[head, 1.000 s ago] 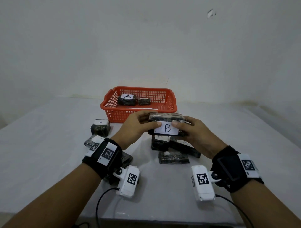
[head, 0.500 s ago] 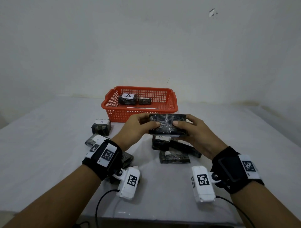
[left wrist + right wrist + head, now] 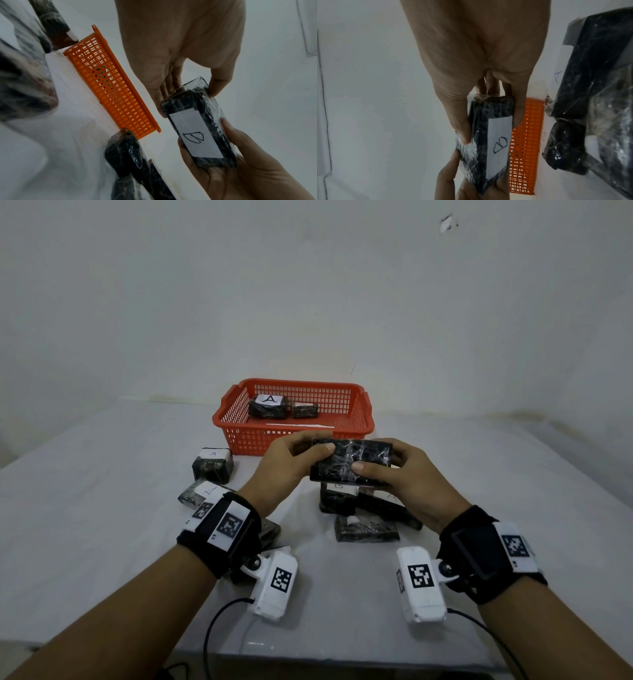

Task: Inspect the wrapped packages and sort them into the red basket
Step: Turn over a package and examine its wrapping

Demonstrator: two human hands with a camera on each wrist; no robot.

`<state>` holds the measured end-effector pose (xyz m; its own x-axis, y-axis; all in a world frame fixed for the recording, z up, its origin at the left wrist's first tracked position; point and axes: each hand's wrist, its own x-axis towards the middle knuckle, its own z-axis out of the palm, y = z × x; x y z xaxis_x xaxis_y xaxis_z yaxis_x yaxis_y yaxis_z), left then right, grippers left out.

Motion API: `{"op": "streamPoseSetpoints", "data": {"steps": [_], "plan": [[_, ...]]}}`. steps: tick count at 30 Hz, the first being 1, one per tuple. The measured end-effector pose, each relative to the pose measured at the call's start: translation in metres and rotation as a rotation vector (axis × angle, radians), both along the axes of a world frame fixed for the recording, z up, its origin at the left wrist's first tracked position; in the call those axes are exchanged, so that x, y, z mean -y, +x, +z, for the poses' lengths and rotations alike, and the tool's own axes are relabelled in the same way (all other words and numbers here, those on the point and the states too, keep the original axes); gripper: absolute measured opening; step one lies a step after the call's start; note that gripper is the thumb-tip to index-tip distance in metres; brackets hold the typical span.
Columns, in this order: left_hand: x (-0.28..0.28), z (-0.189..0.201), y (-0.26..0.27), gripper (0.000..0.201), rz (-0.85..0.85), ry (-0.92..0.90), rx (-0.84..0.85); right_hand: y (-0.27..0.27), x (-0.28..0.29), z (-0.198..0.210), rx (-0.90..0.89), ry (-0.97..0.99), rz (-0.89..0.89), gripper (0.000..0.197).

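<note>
Both hands hold one black plastic-wrapped package (image 3: 351,462) above the table, just in front of the red basket (image 3: 236,419). My left hand (image 3: 291,460) grips its left end, thumb on top. My right hand (image 3: 394,470) grips its right end, thumb on the top face. The head view shows the package's plain dark side. Its white label marked B (image 3: 195,136) faces down, seen in both wrist views (image 3: 498,146). Two wrapped packages lie in the basket, one labelled A (image 3: 268,406).
Several more wrapped packages lie on the white table: two labelled A at the left (image 3: 213,463), (image 3: 202,493), a cluster under the hands (image 3: 366,529) with a B and an A label. A white wall stands behind the basket.
The package has been turned over between the hands: its B label faced me one second ago and now faces down. It has also risen slightly toward the basket.
</note>
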<state>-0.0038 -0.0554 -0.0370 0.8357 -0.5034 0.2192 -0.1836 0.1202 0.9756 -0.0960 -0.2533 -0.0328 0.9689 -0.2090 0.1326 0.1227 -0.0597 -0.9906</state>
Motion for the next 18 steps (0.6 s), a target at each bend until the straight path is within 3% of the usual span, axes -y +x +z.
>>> {"op": "streamPoseSetpoints", "data": {"steps": [3, 7, 12, 16, 18], "plan": [[-0.0019, 0.0014, -0.0009, 0.04, -0.093, 0.0, -0.035, 0.0001, 0.0011, 0.0029, 0.005, 0.025, 0.004, 0.048], [-0.0047, -0.0012, 0.0032, 0.034, -0.083, 0.05, -0.006, 0.0006, 0.0028, 0.0034, -0.028, 0.075, 0.032, 0.059], [-0.0018, -0.0026, -0.0011, 0.037, -0.107, 0.014, -0.052, -0.0017, 0.0028, 0.0021, 0.002, 0.07, -0.01, 0.05], [-0.0018, 0.0006, -0.0032, 0.027, -0.067, 0.039, 0.016, -0.003, 0.0019, 0.0006, 0.013, -0.021, -0.013, 0.061], [-0.0014, 0.0029, -0.0056, 0.032, -0.101, 0.025, 0.003, -0.0033, 0.0024, 0.0009, 0.032, -0.074, -0.028, 0.053]]}}
